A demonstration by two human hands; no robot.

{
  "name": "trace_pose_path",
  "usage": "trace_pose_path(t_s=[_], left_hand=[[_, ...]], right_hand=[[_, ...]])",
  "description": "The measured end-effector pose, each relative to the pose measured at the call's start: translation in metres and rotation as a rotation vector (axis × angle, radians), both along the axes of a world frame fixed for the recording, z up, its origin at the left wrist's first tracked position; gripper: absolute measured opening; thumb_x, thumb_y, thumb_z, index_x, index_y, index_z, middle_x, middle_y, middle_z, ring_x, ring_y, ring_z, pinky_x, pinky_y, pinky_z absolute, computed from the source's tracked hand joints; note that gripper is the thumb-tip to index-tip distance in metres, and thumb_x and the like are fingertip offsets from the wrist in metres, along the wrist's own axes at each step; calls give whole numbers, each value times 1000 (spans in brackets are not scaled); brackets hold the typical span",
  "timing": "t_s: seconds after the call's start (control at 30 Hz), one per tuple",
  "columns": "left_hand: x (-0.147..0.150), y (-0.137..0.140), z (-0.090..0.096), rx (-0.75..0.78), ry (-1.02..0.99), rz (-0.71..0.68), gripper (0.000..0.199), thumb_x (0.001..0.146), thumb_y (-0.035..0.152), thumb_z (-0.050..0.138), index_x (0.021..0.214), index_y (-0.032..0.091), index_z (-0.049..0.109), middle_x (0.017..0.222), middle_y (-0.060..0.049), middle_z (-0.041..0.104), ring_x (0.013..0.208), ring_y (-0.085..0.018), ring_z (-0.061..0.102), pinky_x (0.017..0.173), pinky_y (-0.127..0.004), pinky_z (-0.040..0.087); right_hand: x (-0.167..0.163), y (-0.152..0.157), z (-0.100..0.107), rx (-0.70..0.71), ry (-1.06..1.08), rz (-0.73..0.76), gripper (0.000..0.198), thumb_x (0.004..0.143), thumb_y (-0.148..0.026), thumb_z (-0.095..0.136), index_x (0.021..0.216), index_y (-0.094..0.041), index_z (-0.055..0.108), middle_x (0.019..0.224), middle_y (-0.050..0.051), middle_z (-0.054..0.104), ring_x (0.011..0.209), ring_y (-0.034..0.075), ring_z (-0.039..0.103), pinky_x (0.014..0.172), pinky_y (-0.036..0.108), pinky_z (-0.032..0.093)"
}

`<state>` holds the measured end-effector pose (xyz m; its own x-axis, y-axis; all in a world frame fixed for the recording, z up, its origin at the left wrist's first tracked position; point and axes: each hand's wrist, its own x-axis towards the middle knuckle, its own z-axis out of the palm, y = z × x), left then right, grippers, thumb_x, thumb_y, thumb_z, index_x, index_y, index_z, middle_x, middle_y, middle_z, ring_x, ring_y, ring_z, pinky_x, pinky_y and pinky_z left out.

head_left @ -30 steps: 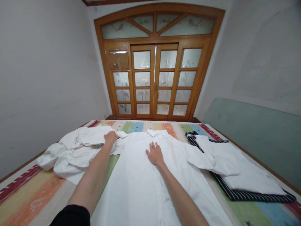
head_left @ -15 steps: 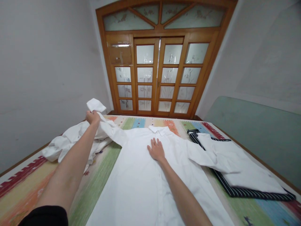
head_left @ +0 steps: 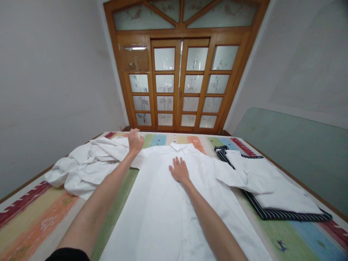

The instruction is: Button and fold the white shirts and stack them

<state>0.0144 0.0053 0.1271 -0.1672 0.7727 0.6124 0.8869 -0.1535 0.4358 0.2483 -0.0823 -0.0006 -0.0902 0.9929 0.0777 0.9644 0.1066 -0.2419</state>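
The white, collared, button-front cloth shirt (head_left: 160, 195) lies spread on the multicoloured striped fabric cover (head_left: 310, 239). Its long axis runs from the collar at the far end back toward the wearer. The right hand (head_left: 179, 171) rests flat on the shirt just below the collar: grip open, fingers extended. The left hand (head_left: 137, 140) is raised at the left-side sleeve and is the nearer hand to it; the shirt body lies to its right and toward the wearer. The left grip is open, with no cloth visible between the fingers; contact with the sleeve cannot be determined.

Compared with half a second ago, the sleeve, then gripped and lifted toward the left, is down, and the left hand is farther right. The right hand's placement is unchanged.

Left: a crumpled white cloth pile (head_left: 81, 166). Right: a folded white garment (head_left: 282, 188) on black-and-white striped fabric (head_left: 293, 215). Beyond: brown wood-framed glass doors (head_left: 164, 72).
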Motion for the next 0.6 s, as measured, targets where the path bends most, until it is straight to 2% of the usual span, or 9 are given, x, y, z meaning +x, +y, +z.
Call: trace_pose_path(t_s=[0.1, 0.13, 0.2, 0.3, 0.4, 0.6], left_hand=[[56, -11, -36, -337, 201, -335, 36, 89, 16, 35, 114, 10, 60, 124, -14, 62, 123, -22, 50, 110, -35, 33], [74, -18, -52, -387, 222, -402, 35, 91, 18, 35, 114, 13, 61, 121, -11, 64, 118, -20, 55, 107, -32, 37], [105, -31, -82, -443, 242, -461, 33, 91, 26, 42, 115, 15, 62, 120, -10, 66, 116, -21, 57, 104, -32, 40], [133, -42, -116, -456, 319, -460, 45, 95, 32, 35, 135, 16, 49, 146, -11, 46, 139, -26, 34, 115, -43, 24], [138, -38, -128, -503, 408, -446, 54, 97, 36, 24, 146, 18, 36, 155, -9, 30, 145, -27, 19, 118, -47, 14], [135, -23, -128, -533, 442, -456, 60, 97, 44, 18, 150, 19, 29, 158, -8, 24, 146, -29, 14, 117, -52, 11]], right_hand=[[2, 2, -2, 47, 23, -65, 69, 95, -45, 23, 149, -3, 28, 158, 16, 19, 147, 28, 12, 116, 42, 9], [3, 3, -3, 66, 32, -110, 68, 95, -43, 22, 148, 0, 28, 157, 18, 20, 146, 28, 14, 116, 42, 10], [5, 4, -5, 87, 37, -178, 66, 95, -38, 19, 146, 3, 30, 155, 21, 24, 145, 29, 18, 115, 44, 11], [6, 5, -6, 74, 12, -175, 62, 95, -29, 17, 145, 2, 34, 153, 20, 30, 144, 28, 22, 115, 42, 12], [6, 4, -4, 62, 2, -169, 59, 94, -26, 18, 145, 0, 36, 153, 18, 31, 144, 26, 23, 115, 40, 13], [19, 21, 3, 31, 19, -142, 56, 95, -27, 21, 146, -9, 39, 155, 11, 30, 144, 25, 24, 114, 40, 16]])
